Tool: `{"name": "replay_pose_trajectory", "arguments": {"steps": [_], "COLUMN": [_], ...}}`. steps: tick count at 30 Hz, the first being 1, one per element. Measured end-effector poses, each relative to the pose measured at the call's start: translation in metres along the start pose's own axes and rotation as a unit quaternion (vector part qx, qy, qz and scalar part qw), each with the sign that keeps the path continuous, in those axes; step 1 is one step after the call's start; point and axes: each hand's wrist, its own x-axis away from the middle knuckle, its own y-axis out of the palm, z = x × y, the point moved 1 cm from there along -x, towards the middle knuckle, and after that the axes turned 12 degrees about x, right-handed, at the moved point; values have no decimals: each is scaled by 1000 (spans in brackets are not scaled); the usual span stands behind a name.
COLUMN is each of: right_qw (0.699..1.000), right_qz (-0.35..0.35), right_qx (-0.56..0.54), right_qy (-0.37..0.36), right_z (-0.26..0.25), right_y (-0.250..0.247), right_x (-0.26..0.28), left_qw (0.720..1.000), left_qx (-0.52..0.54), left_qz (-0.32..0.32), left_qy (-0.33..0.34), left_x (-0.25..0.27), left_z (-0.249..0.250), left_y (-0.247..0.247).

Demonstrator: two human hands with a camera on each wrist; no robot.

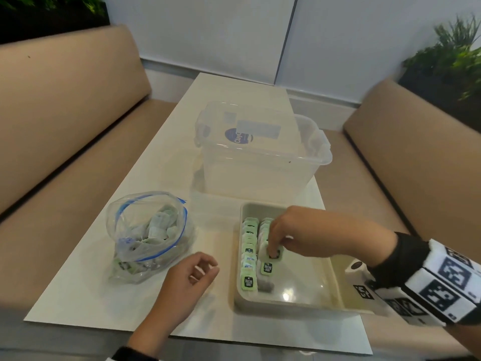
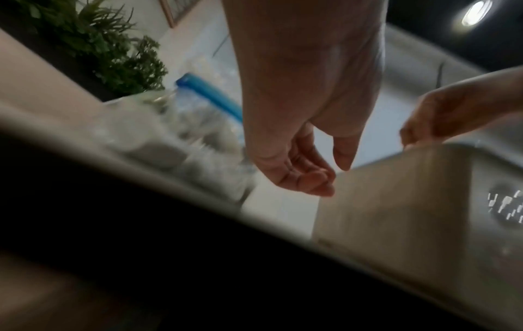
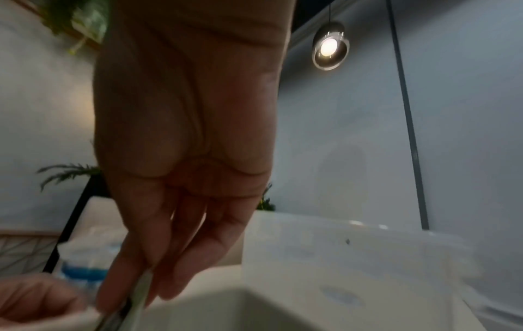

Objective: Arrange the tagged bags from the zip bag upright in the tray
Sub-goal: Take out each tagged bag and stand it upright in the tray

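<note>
On desk [image 1: 166, 142]: zip bag [image 1: 149, 235] left, tray [image 1: 309, 299] right, storage box [image 1: 260, 157] behind tray. In tray, left side: two rows of tagged bags [image 1: 249, 252].

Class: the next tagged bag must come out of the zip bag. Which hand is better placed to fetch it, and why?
Left. The left hand hovers empty beside the zip bag; the right hand is busy pinching a tagged bag in the tray.
</note>
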Motion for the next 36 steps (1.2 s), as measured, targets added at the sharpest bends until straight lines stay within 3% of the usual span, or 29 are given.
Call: {"name": "replay_pose_trajectory", "arguments": {"steps": [5,13,21,24,28,32,34,36], "right_qw": [984,970,972,981,996,988,990,996], "right_qz": [-179,-242,-232,-191,-64,24,38,23], "right_qx": [-8,-11,7,-8,-65,-147,-130,-78], "right_qy": [-2,12,31,32,17,-32,-50,-39], "right_z": [3,3,6,4,-14,-59,-80,-96], "right_y": [26,43,49,38,-7,-52,-65,-66], "right_x": [-7,-36,-40,-39,-49,-81,-106,-137], "left_qw": [999,998,998,997,981,930,921,934], "left_qx": [-18,-14,10,12,25,59,64,53], "left_qz": [38,51,53,70,186,355,379,348], "left_qy": [-12,19,29,34,53,70,68,57], "left_x": [6,6,9,15,37,49,44,33], "left_z": [-38,-48,-47,-45,-46,-51,-49,-43], "left_y": [-4,-5,-7,-12,-33,-63,-72,-76]}}
